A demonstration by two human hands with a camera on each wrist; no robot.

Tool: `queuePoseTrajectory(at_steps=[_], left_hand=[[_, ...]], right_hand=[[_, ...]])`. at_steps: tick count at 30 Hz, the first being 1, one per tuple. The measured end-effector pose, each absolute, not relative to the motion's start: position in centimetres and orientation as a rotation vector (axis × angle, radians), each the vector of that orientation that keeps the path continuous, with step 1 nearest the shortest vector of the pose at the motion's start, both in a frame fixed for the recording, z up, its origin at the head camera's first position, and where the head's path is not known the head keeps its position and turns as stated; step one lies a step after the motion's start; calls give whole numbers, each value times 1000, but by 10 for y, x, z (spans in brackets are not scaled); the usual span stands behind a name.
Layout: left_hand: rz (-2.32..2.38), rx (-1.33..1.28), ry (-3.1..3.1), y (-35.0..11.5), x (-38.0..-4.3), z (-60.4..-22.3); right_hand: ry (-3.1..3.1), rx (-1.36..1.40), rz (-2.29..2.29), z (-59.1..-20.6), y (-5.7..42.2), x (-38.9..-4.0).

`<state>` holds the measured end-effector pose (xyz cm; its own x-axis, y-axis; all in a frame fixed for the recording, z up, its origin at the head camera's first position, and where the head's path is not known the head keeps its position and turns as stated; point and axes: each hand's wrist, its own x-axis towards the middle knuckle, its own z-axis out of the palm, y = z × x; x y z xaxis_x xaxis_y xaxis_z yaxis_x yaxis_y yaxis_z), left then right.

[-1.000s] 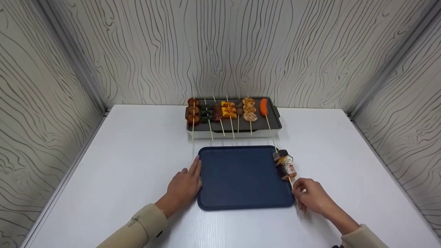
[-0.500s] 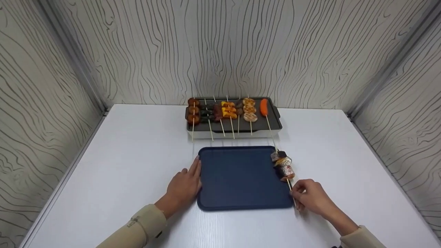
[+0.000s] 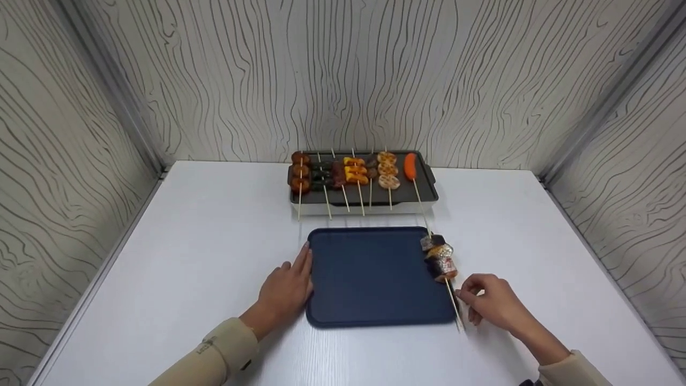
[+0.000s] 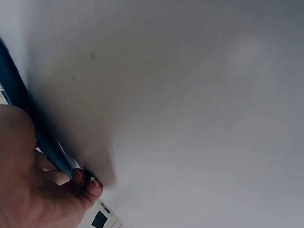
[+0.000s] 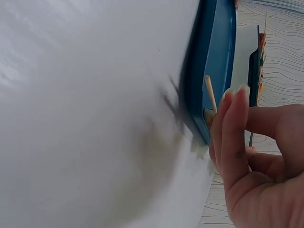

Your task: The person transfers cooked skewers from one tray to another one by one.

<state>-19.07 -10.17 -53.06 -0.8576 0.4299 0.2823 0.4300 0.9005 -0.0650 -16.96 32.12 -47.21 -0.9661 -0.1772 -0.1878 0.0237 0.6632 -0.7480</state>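
Observation:
A skewer of dark, silvery and orange pieces [image 3: 442, 262] lies along the right rim of the navy tray [image 3: 375, 279], its bare stick jutting past the near right corner. Just right of that stick is my right hand [image 3: 493, 300], fingers loosely bent and holding nothing. In the right wrist view the stick's end [image 5: 210, 92] shows beyond the fingertips [image 5: 236, 102]. My left hand [image 3: 286, 287] rests against the tray's left edge with its fingers extended. The left wrist view has that hand [image 4: 38, 190] beside the tray's blue rim [image 4: 23, 99].
Behind the tray stands a dark grill pan [image 3: 423, 187] on a pale base, bearing several skewers, among them an orange sausage [image 3: 410, 166] at the right. The sausage's stick reaches down to the tray's far right corner. Patterned walls [image 3: 343, 80] enclose the white table [image 3: 214, 225].
The skewer has shifted slightly left onto the tray's right rim. My right hand has let go of its stick and drawn back to the right. The left hand stays in place.

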Motion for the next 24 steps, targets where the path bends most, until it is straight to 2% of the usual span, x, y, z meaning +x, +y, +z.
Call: queuePoseTrajectory(at_steps=[11,17,24], left_hand=[[10,-640,-2760,-102,-192,-532],[-25,-627,-2789,-101,-192,-530],[-50,-634,-2824,-101,-193,-529]], right_hand=[[2807,-195,-1057,-419,338,-186],[2896,-245,-989,-389,348,-208],[2970,-297,-857,-374,357,-239]])
